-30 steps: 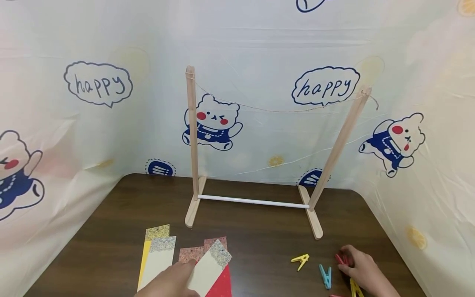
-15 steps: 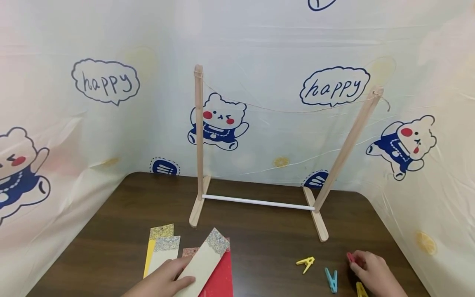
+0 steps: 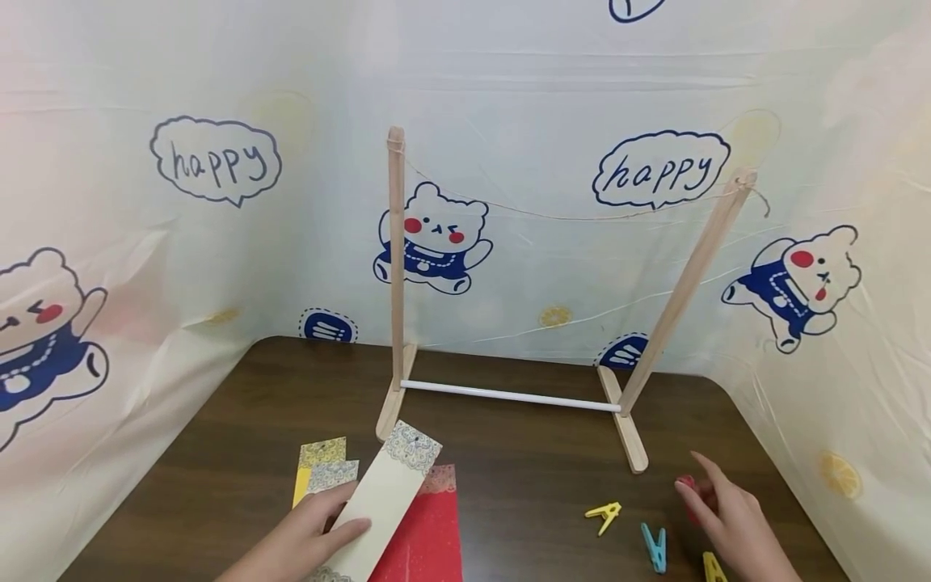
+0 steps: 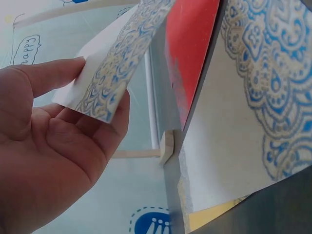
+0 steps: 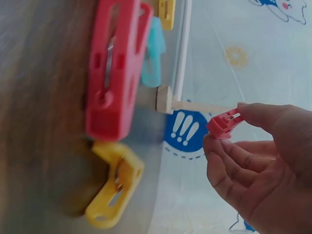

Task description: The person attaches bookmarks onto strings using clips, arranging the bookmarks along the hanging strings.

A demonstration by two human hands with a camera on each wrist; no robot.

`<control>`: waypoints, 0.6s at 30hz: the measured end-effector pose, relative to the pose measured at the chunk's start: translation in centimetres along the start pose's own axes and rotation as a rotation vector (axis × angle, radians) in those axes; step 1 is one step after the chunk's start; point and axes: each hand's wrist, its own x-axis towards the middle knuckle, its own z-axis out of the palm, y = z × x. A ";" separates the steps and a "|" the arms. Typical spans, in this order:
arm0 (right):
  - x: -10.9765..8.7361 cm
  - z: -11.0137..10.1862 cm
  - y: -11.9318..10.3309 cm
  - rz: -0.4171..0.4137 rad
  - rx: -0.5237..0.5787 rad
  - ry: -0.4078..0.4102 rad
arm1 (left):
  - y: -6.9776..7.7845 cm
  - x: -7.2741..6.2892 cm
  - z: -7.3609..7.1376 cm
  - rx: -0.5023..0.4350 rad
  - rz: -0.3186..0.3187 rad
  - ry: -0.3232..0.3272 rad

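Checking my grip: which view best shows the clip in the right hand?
The right wrist view: the red clip shows plainly, pinched by the right hand. The head view shows it small and partly hidden; the left wrist view, not at all.

Dark brown table [image 3: 524, 457], faintly wood-grained, rounded at both far corners. Behind the table and along its sides, a pale curtain [image 3: 327, 226], creased left and right of it. High above the table's far edge, a left "happy" bubble [image 3: 216, 162] and a right "happy" bubble [image 3: 662, 170], both outlined in navy. Lower, above the same edge, a winking cartoon bear [image 3: 436, 242] in blue. Left of the table, a second bear [image 3: 51, 356], partly cut off; right of the table, a tilted bear [image 3: 785, 287]. Just over the table's far edge, dash-ringed blue ovals [image 3: 329, 326] and an orange slice [image 3: 556, 316].
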 end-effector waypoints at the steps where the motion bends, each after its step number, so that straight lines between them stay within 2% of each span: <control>1: 0.1 0.0 -0.2 0.004 0.003 -0.004 | 0.0 0.0 0.0 -0.004 -0.004 0.001; 5: 0.2 -0.2 -1.2 0.032 0.055 -0.043 | -0.2 0.0 0.0 0.006 -0.011 0.012; 10: 0.3 -0.3 -2.5 0.001 0.096 -0.034 | -0.3 -0.1 -0.2 0.044 0.001 0.055; 14: 0.6 -0.5 -3.7 -0.025 0.098 -0.023 | -0.1 0.0 -0.1 0.070 0.042 0.084; 18: 0.9 -0.6 -5.0 -0.083 0.096 0.023 | 0.4 0.3 0.1 0.038 -0.002 0.094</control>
